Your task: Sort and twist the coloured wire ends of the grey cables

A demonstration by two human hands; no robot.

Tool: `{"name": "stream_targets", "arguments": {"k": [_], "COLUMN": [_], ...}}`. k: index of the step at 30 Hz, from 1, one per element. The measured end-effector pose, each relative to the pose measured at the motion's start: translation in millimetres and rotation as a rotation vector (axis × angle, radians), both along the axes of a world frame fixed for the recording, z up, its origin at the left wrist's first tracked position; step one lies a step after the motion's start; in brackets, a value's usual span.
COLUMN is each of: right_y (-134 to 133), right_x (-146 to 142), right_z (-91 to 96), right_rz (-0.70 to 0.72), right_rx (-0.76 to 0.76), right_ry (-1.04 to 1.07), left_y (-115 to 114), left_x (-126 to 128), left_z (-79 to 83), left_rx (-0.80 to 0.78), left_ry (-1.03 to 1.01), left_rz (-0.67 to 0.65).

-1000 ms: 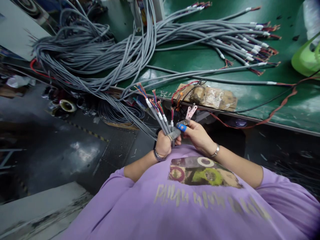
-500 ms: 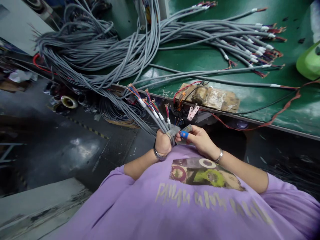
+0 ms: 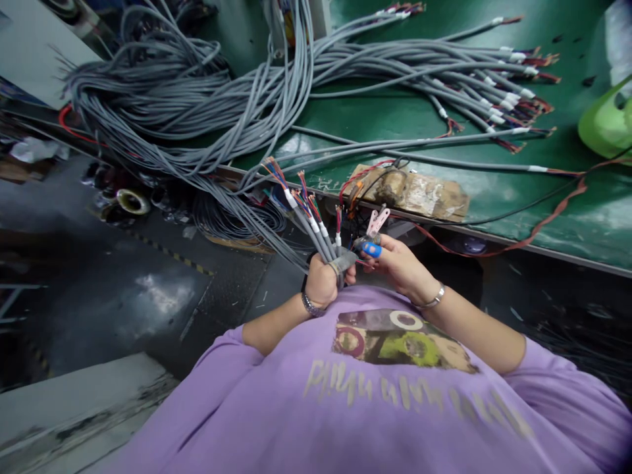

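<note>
My left hand is closed around several grey cables, held upright in front of the body. White sleeves mark their upper ends, where thin coloured wires with bare copper tips fan out. A grey wrap covers a finger of this hand. To its right, my right hand is pinched, with blue tape around the thumb. Thin reddish wires run from the left fist to the right fingertips, which appear to grip them; the exact contact is partly hidden. Just above those fingertips is a pink clip.
A large pile of grey cables lies across the green table, stripped ends to the right. A worn wooden block sits at the table's front edge. A green container stands far right. Coiled dark cable lies below the edge.
My right hand has moved slightly away from the left, up toward the pink clip, and thin wires now show between the hands. The left hand keeps its hold on the cables.
</note>
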State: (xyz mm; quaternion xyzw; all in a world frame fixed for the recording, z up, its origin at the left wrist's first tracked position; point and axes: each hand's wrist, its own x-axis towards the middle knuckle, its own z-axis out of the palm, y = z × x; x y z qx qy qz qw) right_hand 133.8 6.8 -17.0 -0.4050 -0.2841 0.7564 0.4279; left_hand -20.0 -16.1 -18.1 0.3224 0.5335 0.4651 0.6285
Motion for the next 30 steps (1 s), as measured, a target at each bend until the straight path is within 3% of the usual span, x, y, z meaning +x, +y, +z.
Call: {"name": "stream_targets", "arguments": {"k": [4, 10, 15, 21, 24, 30], "right_y": [0.4, 1.7, 1.7, -2.5, -6.6, -7.6], "right_x": [-8.8, -8.3, -13.7, -6.4, -2.8, -8.7], "right_z": [-3.1, -10.1, -10.3, -9.4, -4.8, 5.7], "right_rz": [-0.064, 0.035, 0.045, -0.031, 0.018, -0.044], "right_rx": [0.029, -0.106, -0.059, -0.190, -0.203, -0.095], "right_ry": [0.013, 0.157, 0.199, 0.227, 0.193, -0.022], "left_y": [-0.5, 0.0, 0.8, -0.9, -1.7, -3.7], "left_x": [-2.2, -5.5, -6.6, -6.1, -4.8, -0.8], "left_z": [-1.7, -3.8, -1.8, -2.5, -3.3, -3.4], "left_rx": [-0.004, -0.013, -0.055, -0.030, -0.018, 0.002], "left_ry": [-0.009, -0.069, -0.071, -0.045, -0.048, -0.031], "left_rz": [-0.038, -0.050, -0.145, -0.062, -0.051, -0.054]}}
